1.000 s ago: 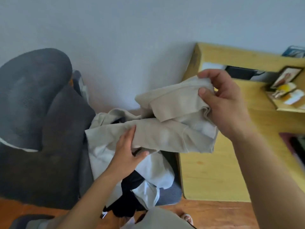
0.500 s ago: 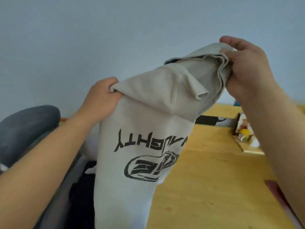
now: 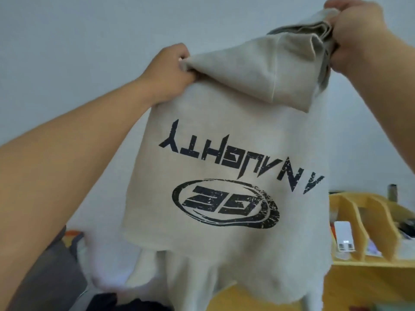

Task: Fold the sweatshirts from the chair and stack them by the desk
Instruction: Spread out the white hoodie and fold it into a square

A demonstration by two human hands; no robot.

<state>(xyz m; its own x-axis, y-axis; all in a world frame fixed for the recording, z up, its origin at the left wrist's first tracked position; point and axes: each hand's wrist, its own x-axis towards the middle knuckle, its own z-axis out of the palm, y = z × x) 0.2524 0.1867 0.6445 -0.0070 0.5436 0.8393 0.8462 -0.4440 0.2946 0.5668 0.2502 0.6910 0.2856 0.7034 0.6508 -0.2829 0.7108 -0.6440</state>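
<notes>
A beige sweatshirt (image 3: pixel 215 158) with an upside-down black print hangs in front of me, held up high. My left hand (image 3: pixel 170 68) grips one bunched corner of its top edge. My right hand (image 3: pixel 359 34) grips the other bunched end, higher and to the right. The cloth drapes down over the grey chair (image 3: pixel 45 277) at the lower left. Under it lie a white garment (image 3: pixel 105 261) and a black garment (image 3: pixel 125 305). The yellow wooden desk (image 3: pixel 359 288) is at the lower right.
A yellow slotted organiser (image 3: pixel 363 223) with papers and small items stands on the desk at the right. A plain pale wall fills the background.
Both hands have lifted the beige sweatshirt from the chair pile up to head height, and it has unfurled so the print shows. The view has tilted upward.
</notes>
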